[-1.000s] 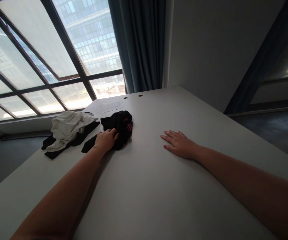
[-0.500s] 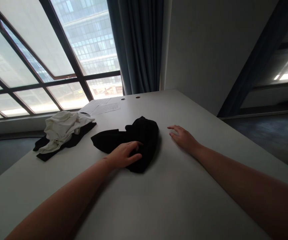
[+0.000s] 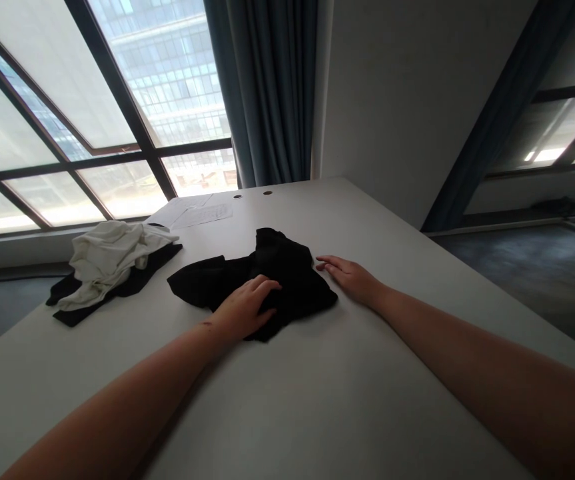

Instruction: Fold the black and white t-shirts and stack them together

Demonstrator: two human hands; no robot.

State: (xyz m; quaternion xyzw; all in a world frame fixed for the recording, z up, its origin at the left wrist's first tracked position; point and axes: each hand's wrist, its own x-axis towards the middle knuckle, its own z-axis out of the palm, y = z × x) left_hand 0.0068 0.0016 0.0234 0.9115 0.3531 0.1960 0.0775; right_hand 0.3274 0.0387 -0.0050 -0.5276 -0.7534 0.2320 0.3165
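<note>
A crumpled black garment [image 3: 292, 267] lies on the white table [image 3: 287, 400]; its exact kind does not show. My left hand [image 3: 247, 303] rests on its near left part, fingers lying out over the cloth and the thumb apart from them. Just off the garment's right edge is my right hand [image 3: 350, 275], palm down with fingers stretched out. Nothing shows in that hand, and I cannot tell whether its fingertips touch the cloth.
To the left, a white garment [image 3: 112, 250] is heaped on another black cloth [image 3: 152, 273]. Sheets of paper [image 3: 204, 215] lie at the far left of the table, near two round holes. Beyond stand a window and a dark blue curtain [image 3: 272, 93].
The black garment has spread out, with a part now reaching further right and towards me. My right hand has come left, closer to it. My left hand stays on the cloth.
</note>
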